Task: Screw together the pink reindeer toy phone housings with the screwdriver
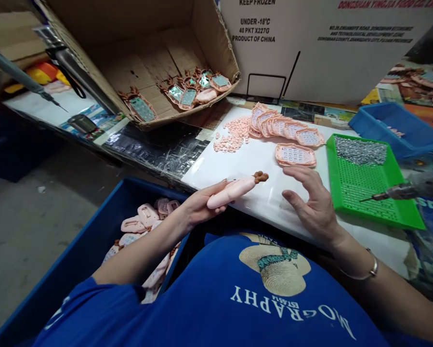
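My left hand [206, 205] is wrapped around a pink plastic toy shell [234, 191] with a brown knobbly end, held tilted above the near edge of the white work surface. My right hand [312, 202] is raised to the right of it, fingers spread, with nothing in it. Just beyond its fingertips lies a pink shell with a keypad [295, 155]. Behind that, a row of overlapping pink keypad shells [284, 126] rests beside a heap of small pink buttons [234, 134].
A green tray [368, 190] of screws stands at right, with an electric screwdriver [414, 187] hanging over it. Behind it is a blue bin [400, 127]. A cardboard box [147, 62] holds shells with green boards. Below left, a blue crate [75, 250] contains pink parts.
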`<state>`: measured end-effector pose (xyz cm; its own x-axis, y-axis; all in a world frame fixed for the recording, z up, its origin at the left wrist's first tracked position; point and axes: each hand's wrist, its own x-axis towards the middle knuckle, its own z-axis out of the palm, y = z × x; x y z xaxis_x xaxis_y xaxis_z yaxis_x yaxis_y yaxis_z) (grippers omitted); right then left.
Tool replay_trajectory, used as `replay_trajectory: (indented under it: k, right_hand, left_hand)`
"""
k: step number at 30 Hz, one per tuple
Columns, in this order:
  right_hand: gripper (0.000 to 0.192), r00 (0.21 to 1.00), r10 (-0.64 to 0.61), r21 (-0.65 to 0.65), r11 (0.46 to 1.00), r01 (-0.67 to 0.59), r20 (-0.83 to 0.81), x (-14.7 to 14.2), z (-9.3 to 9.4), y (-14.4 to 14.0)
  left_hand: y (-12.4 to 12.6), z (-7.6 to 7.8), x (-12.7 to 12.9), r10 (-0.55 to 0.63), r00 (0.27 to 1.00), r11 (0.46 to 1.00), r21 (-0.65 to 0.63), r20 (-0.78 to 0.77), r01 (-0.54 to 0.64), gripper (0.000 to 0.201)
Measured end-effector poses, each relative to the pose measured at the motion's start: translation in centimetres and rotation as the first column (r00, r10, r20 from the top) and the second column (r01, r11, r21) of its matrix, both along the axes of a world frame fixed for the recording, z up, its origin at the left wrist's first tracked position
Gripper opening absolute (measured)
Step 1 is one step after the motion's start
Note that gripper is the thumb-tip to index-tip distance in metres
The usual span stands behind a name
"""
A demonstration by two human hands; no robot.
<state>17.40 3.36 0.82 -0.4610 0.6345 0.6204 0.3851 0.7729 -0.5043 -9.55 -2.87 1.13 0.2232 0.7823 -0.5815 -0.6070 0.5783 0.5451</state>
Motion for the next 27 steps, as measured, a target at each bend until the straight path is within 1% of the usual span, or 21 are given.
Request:
replay_trajectory:
  k: [2, 4, 6, 8, 9, 10, 11, 12, 14, 15, 16, 17, 18, 19, 20, 21, 22, 23, 24, 25, 27]
  right_hand:
    - [0.028, 0.998, 0.005, -0.009, 1.000, -0.005, 0.065, 0.8, -1.1, -0.1]
    - [0.024, 0.992, 0.014, -0.030, 0.999, -0.011, 0.126, 1.5, -2.2, -0.2]
    - [0.023, 0.986, 0.023, -0.057, 0.998, -0.014, 0.167, 2.1, -3.1, -0.3]
    - [0.024, 0.981, 0.032, -0.078, 0.997, -0.018, 0.192, 2.4, -3.7, -0.5]
    - [0.024, 0.979, 0.037, -0.087, 0.996, -0.020, 0.200, 2.5, -3.9, -0.5]
    - [0.024, 0.978, 0.043, -0.098, 0.995, -0.023, 0.206, 2.5, -4.0, -0.6]
    - [0.024, 0.976, 0.053, -0.111, 0.993, -0.030, 0.213, 2.4, -4.1, -0.6]
    - [0.024, 0.973, 0.064, -0.122, 0.992, -0.038, 0.220, 2.4, -4.1, -0.7]
    - [0.023, 0.970, 0.080, -0.130, 0.990, -0.051, 0.230, 2.2, -4.2, -0.7]
    - [0.022, 0.969, 0.086, -0.128, 0.990, -0.057, 0.232, 2.2, -4.2, -0.7]
    - [0.021, 0.968, 0.087, -0.125, 0.990, -0.059, 0.235, 2.1, -4.2, -0.8]
    - [0.020, 0.967, 0.087, -0.121, 0.991, -0.059, 0.238, 2.1, -4.3, -0.8]
    - [0.019, 0.967, 0.086, -0.120, 0.991, -0.059, 0.240, 2.1, -4.3, -0.8]
    - [0.019, 0.966, 0.085, -0.121, 0.991, -0.057, 0.243, 2.2, -4.3, -0.8]
    - [0.019, 0.966, 0.083, -0.123, 0.991, -0.054, 0.245, 2.2, -4.3, -0.9]
    - [0.019, 0.967, 0.080, -0.126, 0.991, -0.051, 0.242, 2.3, -4.3, -0.9]
    - [0.019, 0.969, 0.078, -0.127, 0.991, -0.048, 0.236, 2.3, -4.2, -1.0]
    - [0.019, 0.971, 0.076, -0.130, 0.990, -0.047, 0.228, 2.3, -4.1, -1.0]
    - [0.018, 0.972, 0.075, -0.133, 0.990, -0.046, 0.221, 2.3, -4.0, -1.1]
    - [0.017, 0.974, 0.075, -0.135, 0.990, -0.047, 0.211, 2.2, -3.9, -1.1]
    - [0.016, 0.978, 0.080, -0.151, 0.987, -0.051, 0.192, 2.1, -3.7, -1.2]
  left_hand:
    - [-1.5, -0.3, -3.3, -0.004, 0.990, 0.999, 0.038, -0.138, 0.009, 0.028]
    - [-3.3, -0.7, -7.5, -0.029, 0.944, 0.999, 0.029, -0.328, 0.041, 0.032]
    - [-4.9, -1.1, -12.1, -0.094, 0.861, 0.995, -0.030, -0.500, 0.091, 0.036]
    - [-6.0, -1.3, -15.9, -0.231, 0.743, 0.973, -0.137, -0.628, 0.186, 0.039]
    - [-6.2, -1.2, -17.3, -0.296, 0.670, 0.955, -0.187, -0.681, 0.232, 0.039]
    - [-6.1, -0.8, -18.2, -0.326, 0.608, 0.943, -0.205, -0.724, 0.261, 0.041]
    - [-5.8, -0.2, -18.7, -0.307, 0.567, 0.946, -0.181, -0.764, 0.268, 0.044]
    - [-5.1, 0.6, -18.8, -0.259, 0.547, 0.955, -0.128, -0.796, 0.266, 0.047]
    - [-2.9, 2.9, -18.1, -0.078, 0.555, 0.971, 0.064, -0.828, 0.232, 0.053]
    - [-1.4, 4.2, -17.7, -0.010, 0.557, 0.961, 0.146, -0.831, 0.235, 0.053]
    - [0.4, 5.5, -17.3, 0.077, 0.539, 0.939, 0.242, -0.839, 0.243, 0.050]
    - [2.5, 6.7, -17.3, 0.167, 0.493, 0.912, 0.324, -0.854, 0.252, 0.044]
    - [4.8, 7.7, -17.5, 0.221, 0.418, 0.888, 0.359, -0.881, 0.287, 0.040]
    - [7.3, 8.4, -18.0, 0.286, 0.292, 0.873, 0.374, -0.913, 0.314, 0.036]
    - [9.7, 8.8, -18.8, 0.350, 0.096, 0.868, 0.361, -0.932, 0.341, 0.030]
    - [12.2, 8.9, -19.7, 0.375, -0.123, 0.877, 0.308, -0.919, 0.369, 0.025]
    - [14.4, 8.7, -20.8, 0.370, -0.192, 0.887, 0.284, -0.909, 0.364, 0.018]
    - [16.3, 8.4, -21.8, 0.351, -0.220, 0.893, 0.254, -0.910, 0.371, 0.012]
    - [17.8, 8.0, -22.7, 0.325, -0.245, 0.898, 0.218, -0.913, 0.381, 0.010]
    - [19.0, 7.6, -23.6, 0.294, -0.259, 0.900, 0.176, -0.920, 0.399, 0.015]
    - [20.4, 6.9, -24.8, 0.234, -0.301, 0.894, 0.083, -0.925, 0.440, 0.029]
